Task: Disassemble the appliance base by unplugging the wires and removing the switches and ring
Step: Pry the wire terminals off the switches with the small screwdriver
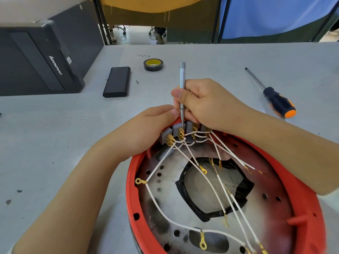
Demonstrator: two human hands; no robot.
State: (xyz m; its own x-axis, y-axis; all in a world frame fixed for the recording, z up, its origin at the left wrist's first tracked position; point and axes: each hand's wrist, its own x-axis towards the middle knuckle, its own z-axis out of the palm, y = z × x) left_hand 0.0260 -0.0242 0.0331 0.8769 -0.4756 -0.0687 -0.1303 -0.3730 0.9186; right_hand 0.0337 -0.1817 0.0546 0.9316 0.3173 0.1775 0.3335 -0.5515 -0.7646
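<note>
A red round appliance base [300, 182] lies open side up at the table's front right, with a metal plate and a black-edged hole [212, 186] inside. Several grey switches [176, 128] sit in a row at its far rim, with brass terminals and white wires [185, 156] fanning toward me. My right hand [207, 101] grips a slim silver tool [182, 88] upright, its tip down at the switches. My left hand [146, 129] rests against the far rim, its thumb and fingers curled on the rim beside the switches.
On the grey table [55, 143]: a black-and-orange screwdriver [275, 98] at the right, a roll of black tape [153, 64], a black flat box [117, 81], and a small screw [137, 81]. A black computer case [36, 57] lies at the back left.
</note>
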